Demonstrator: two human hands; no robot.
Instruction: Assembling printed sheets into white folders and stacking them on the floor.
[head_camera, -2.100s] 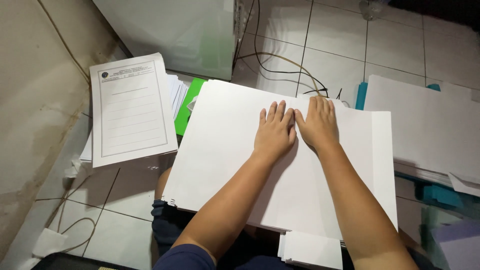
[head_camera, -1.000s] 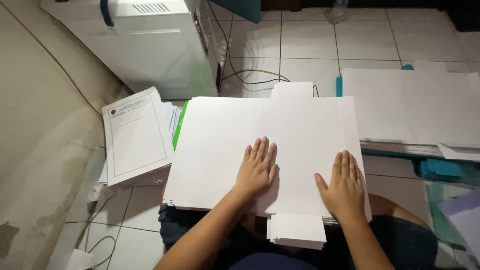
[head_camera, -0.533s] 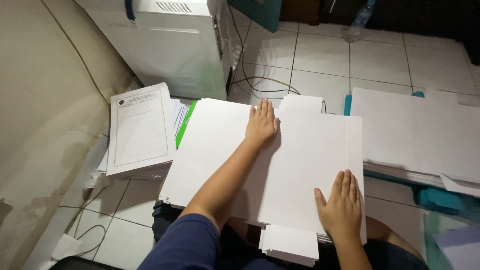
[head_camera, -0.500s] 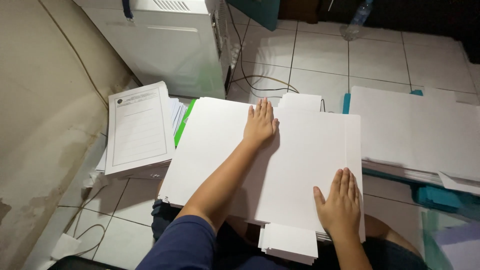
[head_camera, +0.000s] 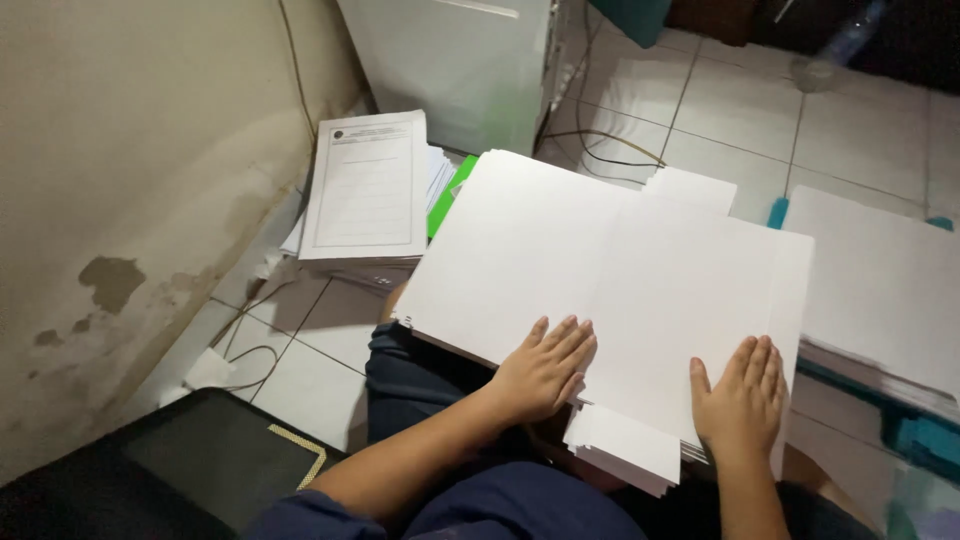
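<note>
— So where does the big white sheet (head_camera: 610, 270) lie relative to the person's hands?

— Across the lap, with its long axis running left to right. It stretches away from both hands toward the tiled floor (head_camera: 850, 130). The left hand (head_camera: 545, 368) rests flat on the near edge, left of the middle crease; the right hand (head_camera: 742, 395) lies flat near the right corner.

— Are they gripping anything?

— No. Both palms are down with fingers spread out straight, pressing on the paper and closed on nothing. The two hands are well apart, with a small stack of white paper (head_camera: 625, 450) poking out from under the sheet between them (its top is partly hidden).

— Which hand is nearer the crease?

— The left one, just beside it. The right is nearer the sheet's narrow right edge.

— What else is around?

— A printed form (head_camera: 368, 185) tops a pile to the left, touching a green folder (head_camera: 450, 192). Another white stack (head_camera: 885, 285) lies to the right, and a pale machine (head_camera: 450, 60) stands beyond.
</note>
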